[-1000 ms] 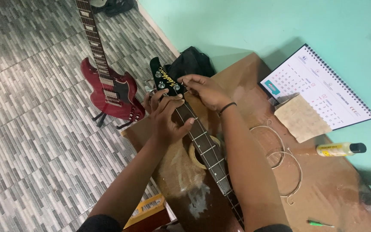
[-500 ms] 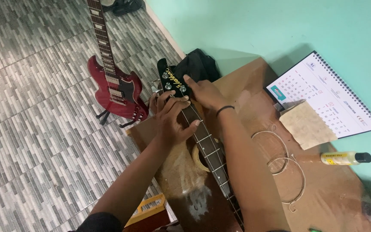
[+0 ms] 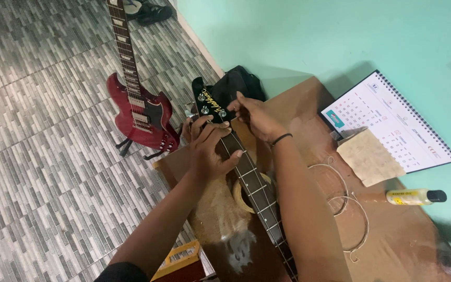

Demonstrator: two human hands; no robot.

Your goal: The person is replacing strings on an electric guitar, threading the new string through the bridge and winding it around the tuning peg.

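Note:
A guitar lies on the brown table, its dark neck running toward me and its black headstock pointing away past the table's far corner. My left hand wraps the neck just below the headstock, fingers over the fretboard. My right hand reaches to the headstock's right side, fingertips at a tuning peg. A dark band circles my right wrist.
A red electric guitar stands on the tiled floor at left. A black bag sits by the table's far corner. On the table are coiled strings, a calendar, a tan cloth, a yellow bottle and a tape roll.
The view has shifted slightly; both hands stay at the headstock end, the right hand's fingers moving up onto the pegs.

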